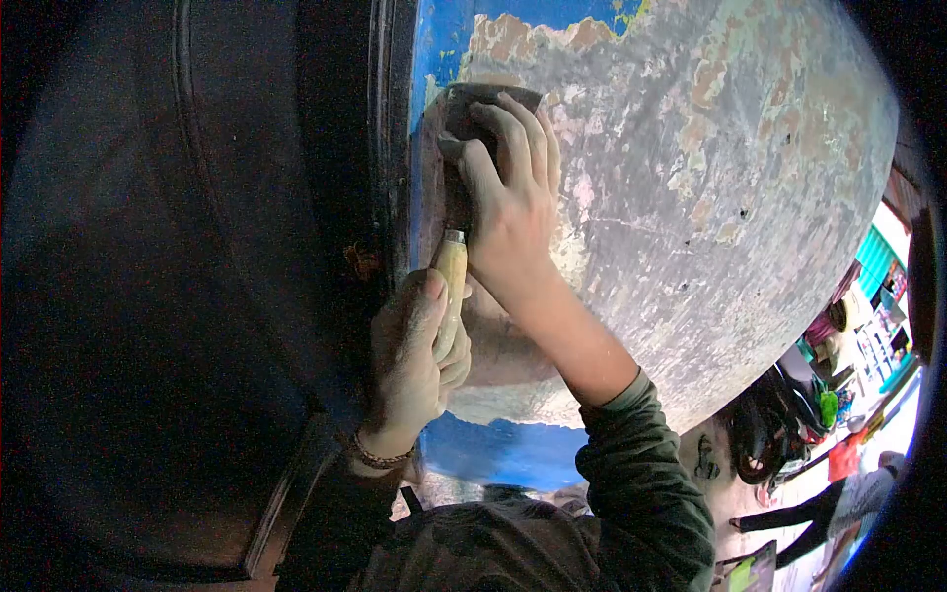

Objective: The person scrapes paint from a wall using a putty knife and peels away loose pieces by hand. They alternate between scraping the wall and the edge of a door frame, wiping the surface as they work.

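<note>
My left hand [414, 345], with a braided band at the wrist, is wrapped round the pale handle [451, 271] of a tool; a short metal collar tops the handle. Just above and to the right, my right hand [513, 197] presses with bent fingers on a dark, flat pad [508, 97], whose material I cannot make out. The pad lies against a large curved panel [671, 187] with worn grey filler, bare patches and some blue paint [444, 39] along its edge.
A dark door or panel [197, 296] with raised seams fills the left side. At the lower right are a parked motorcycle [760, 424], a pair of sandals [705, 457] and another person [848, 503] in dark trousers.
</note>
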Demonstrator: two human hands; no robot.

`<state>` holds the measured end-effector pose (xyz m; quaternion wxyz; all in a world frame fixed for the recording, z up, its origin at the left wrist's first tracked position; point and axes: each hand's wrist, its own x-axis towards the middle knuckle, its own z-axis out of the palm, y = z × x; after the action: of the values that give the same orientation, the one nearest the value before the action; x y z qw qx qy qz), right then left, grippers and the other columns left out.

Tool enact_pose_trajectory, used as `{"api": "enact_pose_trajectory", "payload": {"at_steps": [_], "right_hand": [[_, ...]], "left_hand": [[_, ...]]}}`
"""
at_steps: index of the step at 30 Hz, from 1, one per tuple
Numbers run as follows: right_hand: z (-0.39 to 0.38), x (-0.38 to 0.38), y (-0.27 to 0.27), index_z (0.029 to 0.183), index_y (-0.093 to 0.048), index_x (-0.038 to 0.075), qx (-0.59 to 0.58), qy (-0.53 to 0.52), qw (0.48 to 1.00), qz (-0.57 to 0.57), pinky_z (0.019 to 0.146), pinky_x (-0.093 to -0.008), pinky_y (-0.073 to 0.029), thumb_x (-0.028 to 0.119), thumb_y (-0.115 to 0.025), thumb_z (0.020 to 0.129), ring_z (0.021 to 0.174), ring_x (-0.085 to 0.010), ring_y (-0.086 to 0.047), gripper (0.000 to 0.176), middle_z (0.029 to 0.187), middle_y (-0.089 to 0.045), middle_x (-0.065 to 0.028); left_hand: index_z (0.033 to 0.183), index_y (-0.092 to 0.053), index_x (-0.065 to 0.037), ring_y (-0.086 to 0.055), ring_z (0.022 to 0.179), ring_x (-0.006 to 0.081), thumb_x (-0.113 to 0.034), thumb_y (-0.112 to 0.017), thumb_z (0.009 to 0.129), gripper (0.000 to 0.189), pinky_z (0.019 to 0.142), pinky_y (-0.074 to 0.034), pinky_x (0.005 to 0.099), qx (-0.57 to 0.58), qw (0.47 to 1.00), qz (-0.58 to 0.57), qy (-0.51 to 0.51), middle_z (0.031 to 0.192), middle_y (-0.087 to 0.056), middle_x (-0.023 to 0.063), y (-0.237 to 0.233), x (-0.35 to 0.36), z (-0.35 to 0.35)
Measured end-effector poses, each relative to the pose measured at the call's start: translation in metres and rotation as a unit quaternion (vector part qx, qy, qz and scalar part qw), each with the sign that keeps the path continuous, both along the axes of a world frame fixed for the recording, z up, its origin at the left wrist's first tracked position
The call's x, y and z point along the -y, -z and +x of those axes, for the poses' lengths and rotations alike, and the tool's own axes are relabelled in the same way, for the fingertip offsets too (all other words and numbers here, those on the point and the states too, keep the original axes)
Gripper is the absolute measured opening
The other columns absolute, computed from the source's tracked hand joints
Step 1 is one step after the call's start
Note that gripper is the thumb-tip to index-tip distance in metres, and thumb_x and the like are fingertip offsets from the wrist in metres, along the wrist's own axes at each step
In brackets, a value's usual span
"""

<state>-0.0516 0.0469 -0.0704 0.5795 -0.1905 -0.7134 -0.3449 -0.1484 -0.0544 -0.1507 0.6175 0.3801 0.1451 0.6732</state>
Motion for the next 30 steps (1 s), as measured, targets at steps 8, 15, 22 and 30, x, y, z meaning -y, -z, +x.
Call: {"api": "enact_pose_trajectory", "payload": {"at_steps": [8, 15, 22, 30], "right_hand": [[-0.007, -0.006, -0.01, 0.091, -0.06, 0.002, -0.042, -0.063, 0.997, 0.028, 0.107, -0.0589, -0.029, 0.018, -0.054, 0.082, 0.121, -0.0394, -0.047, 0.019, 0.117, -0.053, -0.0215], [-0.008, -0.014, -0.011, 0.094, -0.06, 0.005, -0.045, -0.041, 0.997, 0.055, 0.108, -0.0569, -0.029, 0.019, -0.052, 0.083, 0.123, -0.0378, -0.046, 0.02, 0.116, -0.054, -0.0199], [0.001, -0.005, 0.004, 0.095, -0.058, 0.003, -0.015, -0.029, 0.999, 0.034, 0.111, -0.0559, -0.027, 0.017, -0.051, 0.081, 0.126, -0.0388, -0.044, 0.021, 0.119, -0.054, -0.0211], [0.021, 0.042, 0.094, 0.11, -0.062, 0.003, 0.019, -0.033, 0.991, -0.125, 0.108, -0.0513, -0.033, 0.016, -0.051, 0.086, 0.127, -0.0405, -0.045, 0.029, 0.13, -0.05, -0.0211]], "left_hand": [[0.103, -0.054, -0.007, -0.018, 0.034, 0.0052, -0.041, -0.045, 0.101, 0.035, 0.032, -0.016, 0.0225, -0.062, 0.995, 0.009, -0.079, 0.047, -0.025, -0.0078, -0.014, 0.006, 0.003], [0.099, -0.055, -0.008, -0.02, 0.032, 0.0047, -0.043, -0.049, 0.099, 0.035, 0.03, -0.016, 0.0218, -0.088, 0.989, 0.004, -0.118, 0.048, -0.026, -0.0088, -0.016, -0.013, 0.006], [0.098, -0.053, -0.009, -0.021, 0.031, 0.0053, -0.046, -0.051, 0.097, 0.037, 0.03, -0.015, 0.0232, -0.091, 0.988, -0.03, -0.118, 0.047, -0.025, -0.0087, -0.002, -0.001, 0.017], [0.09, -0.055, -0.008, -0.037, 0.043, 0.0058, -0.037, -0.05, 0.098, 0.03, 0.039, -0.027, 0.0231, -0.111, 0.993, -0.009, -0.04, 0.056, -0.034, -0.006, 0.087, 0.007, 0.005]]}}
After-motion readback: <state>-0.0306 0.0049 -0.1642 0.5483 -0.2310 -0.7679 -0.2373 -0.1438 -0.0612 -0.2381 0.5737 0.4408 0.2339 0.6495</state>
